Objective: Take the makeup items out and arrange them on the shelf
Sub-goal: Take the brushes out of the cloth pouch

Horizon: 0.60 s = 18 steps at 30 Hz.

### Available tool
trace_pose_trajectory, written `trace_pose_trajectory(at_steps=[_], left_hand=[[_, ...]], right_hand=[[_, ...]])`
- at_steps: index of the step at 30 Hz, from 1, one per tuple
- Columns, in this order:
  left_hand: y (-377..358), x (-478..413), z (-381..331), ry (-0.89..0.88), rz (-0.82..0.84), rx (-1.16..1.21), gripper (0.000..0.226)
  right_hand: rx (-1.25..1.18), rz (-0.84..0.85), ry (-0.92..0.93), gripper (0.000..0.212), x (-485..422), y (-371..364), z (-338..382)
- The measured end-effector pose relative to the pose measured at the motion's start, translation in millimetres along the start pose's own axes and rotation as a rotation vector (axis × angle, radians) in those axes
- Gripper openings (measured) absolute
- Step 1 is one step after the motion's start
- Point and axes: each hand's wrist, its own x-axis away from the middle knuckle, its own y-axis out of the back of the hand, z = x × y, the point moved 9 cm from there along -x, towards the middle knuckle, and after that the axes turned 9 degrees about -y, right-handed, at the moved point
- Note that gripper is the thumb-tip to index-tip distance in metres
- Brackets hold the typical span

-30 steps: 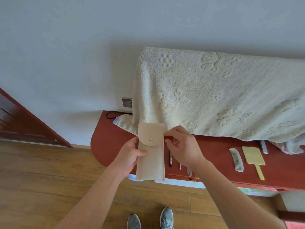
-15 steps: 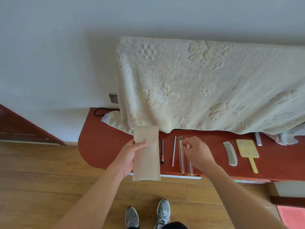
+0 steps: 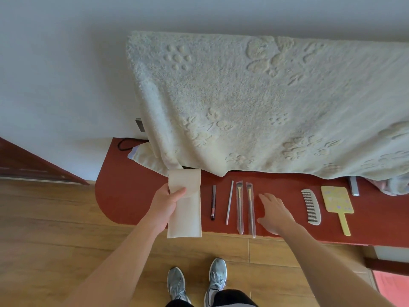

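Observation:
My left hand (image 3: 165, 204) grips a flat beige fabric pouch (image 3: 186, 216) by its upper left edge, above the red shelf (image 3: 124, 196). To its right on the shelf lie a dark pencil (image 3: 213, 202), a thin grey stick (image 3: 229, 202) and two brushes in clear sleeves (image 3: 239, 207) (image 3: 250, 209), all in a row. My right hand (image 3: 274, 212) hovers just right of the brushes, fingers spread and holding nothing. Further right lie a grey comb (image 3: 311, 206) and a yellow hand mirror (image 3: 337, 204).
A cream towel (image 3: 254, 103) with embossed flowers hangs over something at the back and drapes onto the shelf. A wall socket (image 3: 140, 125) and a black cable (image 3: 124, 144) are at the shelf's back left. Wooden floor and my shoes (image 3: 197, 282) are below.
The right hand let go of the sleeved brush, which now lies on the shelf, and moved right with fingers spread. The left hand still holds the pouch.

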Motion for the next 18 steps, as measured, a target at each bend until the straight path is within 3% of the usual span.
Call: trace_pose_trajectory(at_steps=[18], left_hand=[[21,-43,32,0.012,-0.218,-0.168,0.023]], right_hand=[[0.022,-0.067,-0.026,0.091,-6,-9,-5]])
